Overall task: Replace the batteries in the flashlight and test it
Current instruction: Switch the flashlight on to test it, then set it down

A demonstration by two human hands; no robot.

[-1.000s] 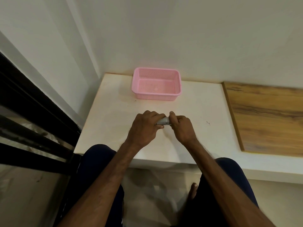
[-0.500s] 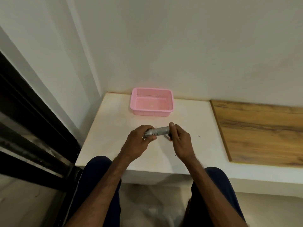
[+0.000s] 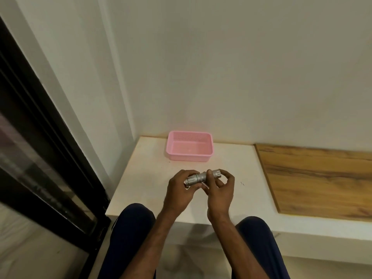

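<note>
Silver flashlight (image 3: 203,176) held level above the pale worktop (image 3: 145,178), gripped at both ends. Left hand (image 3: 179,193) curled closed around the ribbed end, right hand (image 3: 219,193) pinching the other end between thumb and fingertips, remaining fingers loosely spread. Pink basket (image 3: 189,147) just beyond the hands, against the wall; too dim inside to tell whether anything lies there. No batteries visible anywhere. Wooden board (image 3: 314,178) well off to the right of the right hand.

Probably twisting one end loose or tight; cannot tell which. Risks from here: a cap coming free suddenly and rolling off the near edge of the worktop onto the floor; batteries sliding out if tilted while open; cross-threading from twisting with the two halves out of line.
</note>
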